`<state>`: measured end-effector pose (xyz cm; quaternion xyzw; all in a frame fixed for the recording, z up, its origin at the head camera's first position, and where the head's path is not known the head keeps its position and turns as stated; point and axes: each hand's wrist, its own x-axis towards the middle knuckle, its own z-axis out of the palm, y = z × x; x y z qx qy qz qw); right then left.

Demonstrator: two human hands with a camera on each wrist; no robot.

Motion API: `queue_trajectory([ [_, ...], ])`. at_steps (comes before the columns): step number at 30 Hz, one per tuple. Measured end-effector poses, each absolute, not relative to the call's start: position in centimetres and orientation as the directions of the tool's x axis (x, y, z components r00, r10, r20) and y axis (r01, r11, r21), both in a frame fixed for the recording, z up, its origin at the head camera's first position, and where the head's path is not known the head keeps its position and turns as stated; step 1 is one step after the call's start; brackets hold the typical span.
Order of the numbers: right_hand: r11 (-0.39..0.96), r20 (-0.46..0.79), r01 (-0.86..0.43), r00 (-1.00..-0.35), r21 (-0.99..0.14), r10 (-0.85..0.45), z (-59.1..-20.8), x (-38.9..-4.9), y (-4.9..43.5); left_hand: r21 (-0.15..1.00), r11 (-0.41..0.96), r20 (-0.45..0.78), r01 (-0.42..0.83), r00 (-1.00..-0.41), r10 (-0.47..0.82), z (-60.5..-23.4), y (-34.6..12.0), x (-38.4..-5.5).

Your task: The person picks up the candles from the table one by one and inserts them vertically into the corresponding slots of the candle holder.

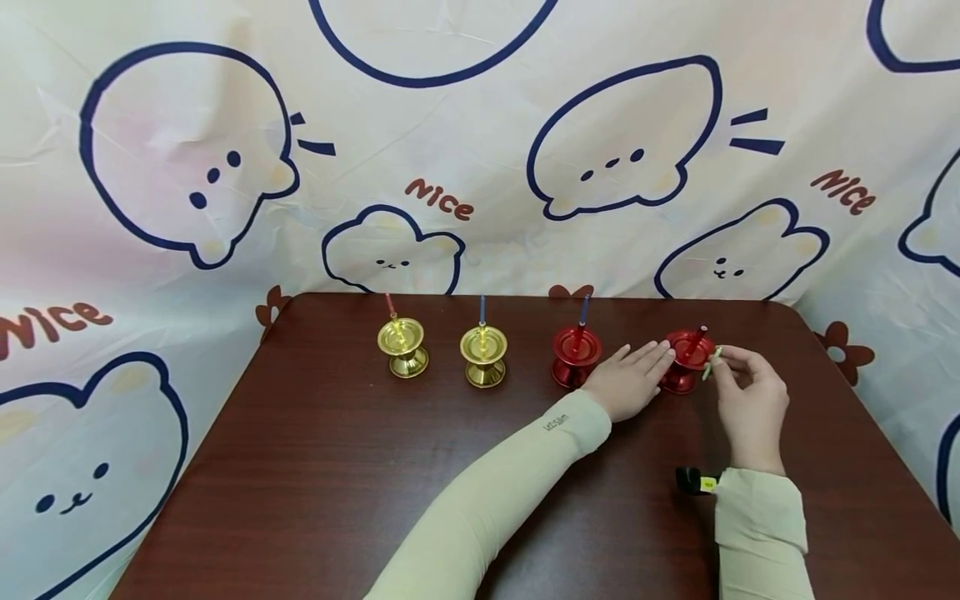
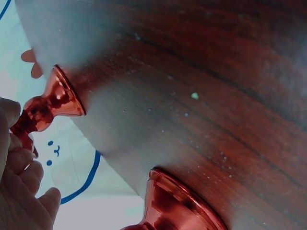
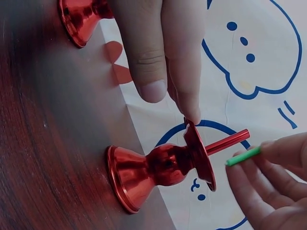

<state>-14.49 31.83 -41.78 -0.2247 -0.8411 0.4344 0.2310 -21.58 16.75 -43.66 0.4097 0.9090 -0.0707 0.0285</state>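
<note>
On the right side of the table stands a shiny red candle holder (image 3: 168, 165) with a wide dish and a thin upright tube. My left hand (image 1: 630, 385) reaches over from the left, its fingers fairly straight and the fingertips at the dish's rim. In the right wrist view the left thumb hangs just below the rim, apart from the holder. My right hand (image 1: 753, 404) pinches a thin green candle (image 3: 243, 156) between thumb and fingers. The candle is beside the tip of the tube, at the holder's right side.
A second red holder (image 1: 576, 358) with a blue candle stands left of my left hand. Farther left are a gold holder (image 1: 483, 372) with a blue candle and another gold holder (image 1: 407, 360) with a reddish one. A patterned cloth hangs behind the brown table (image 1: 300, 492).
</note>
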Motion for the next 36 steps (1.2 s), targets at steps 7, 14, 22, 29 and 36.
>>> queue_trajectory([
  [7,0.558,0.339,0.066,-0.733,-0.827,0.589,-42.3,-14.6,31.7,-0.084,0.66,-0.119,0.747,-0.665,0.737,-43.7,16.9,-21.3],
  [14,0.565,0.432,-0.037,-0.686,-0.824,0.586,-42.7,-15.2,31.4,-0.093,0.663,-0.118,0.743,-0.669,0.734,-43.7,17.0,-21.2],
  [22,0.553,0.462,-0.089,-0.667,-0.828,0.585,-41.7,-16.3,31.5,-0.074,0.67,-0.12,0.739,-0.674,0.729,-43.6,16.8,-21.2],
  [29,0.501,0.476,-0.171,-0.661,-0.849,0.581,-40.5,-17.6,31.2,-0.069,0.674,-0.108,0.736,-0.677,0.728,-43.6,16.6,-21.2],
  [36,0.556,0.525,-0.191,-0.659,-0.809,0.538,-40.0,-18.4,31.2,-0.058,0.673,-0.093,0.737,-0.675,0.732,-43.5,16.6,-21.2],
])
